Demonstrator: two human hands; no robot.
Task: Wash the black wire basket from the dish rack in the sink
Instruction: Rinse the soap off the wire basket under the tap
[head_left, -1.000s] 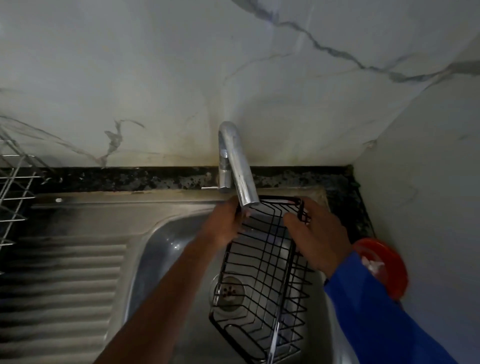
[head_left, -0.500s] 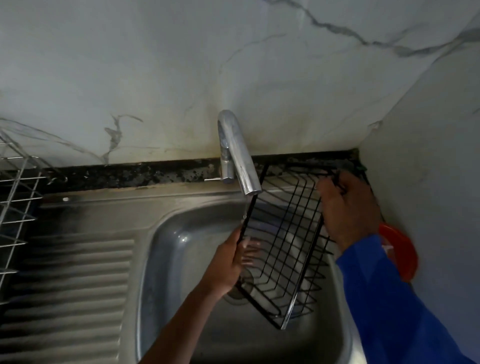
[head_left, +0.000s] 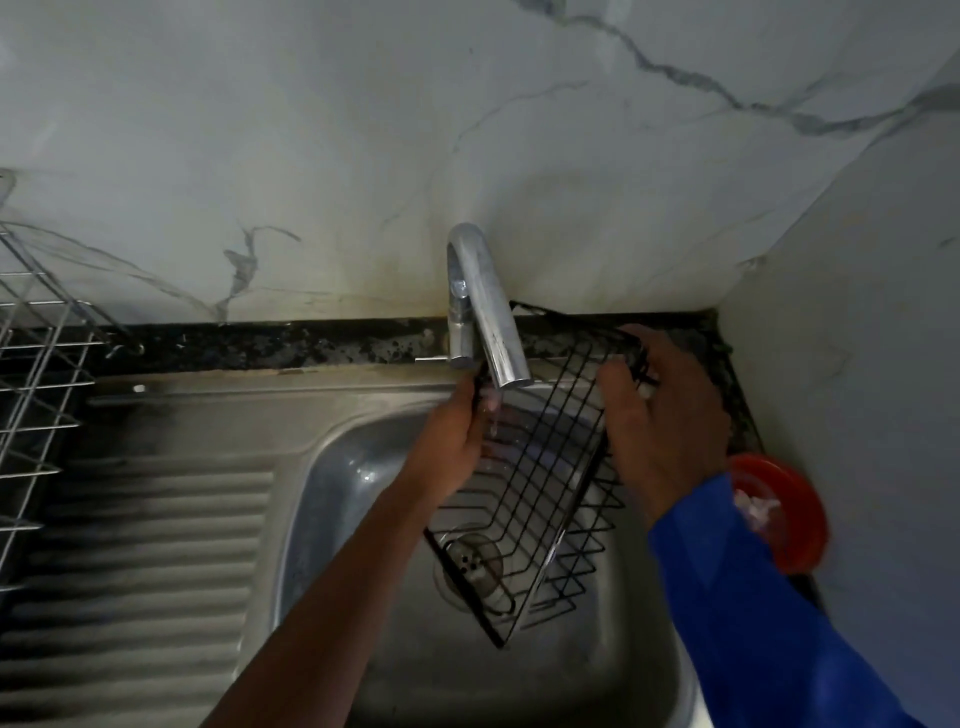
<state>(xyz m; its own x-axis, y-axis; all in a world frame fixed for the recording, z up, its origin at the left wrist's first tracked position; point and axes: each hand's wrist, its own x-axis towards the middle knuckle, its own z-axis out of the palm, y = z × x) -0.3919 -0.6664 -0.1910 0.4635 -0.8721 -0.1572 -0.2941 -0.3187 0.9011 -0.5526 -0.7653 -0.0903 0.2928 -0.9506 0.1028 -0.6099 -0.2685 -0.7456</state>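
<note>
dim, murky light, deep shadow on the drainboard (head_left: 145, 545), soft blur, wide-angle bending at edges.

Two hands (head_left: 451, 441) (head_left: 667, 415), one wire basket (head_left: 524, 525), one tap (head_left: 488, 312), one sink (head_left: 332, 499), one rack (head_left: 39, 358).

Both arms are reached forward, converging. The left forearm is bare, and the left hand (head_left: 454, 441) is curled round one edge of the black wire basket (head_left: 540, 483). The right arm is covered by a blue sleeve (head_left: 753, 623); the right hand (head_left: 670, 421) is closed over the opposite upper edge, fingers bent.
</note>
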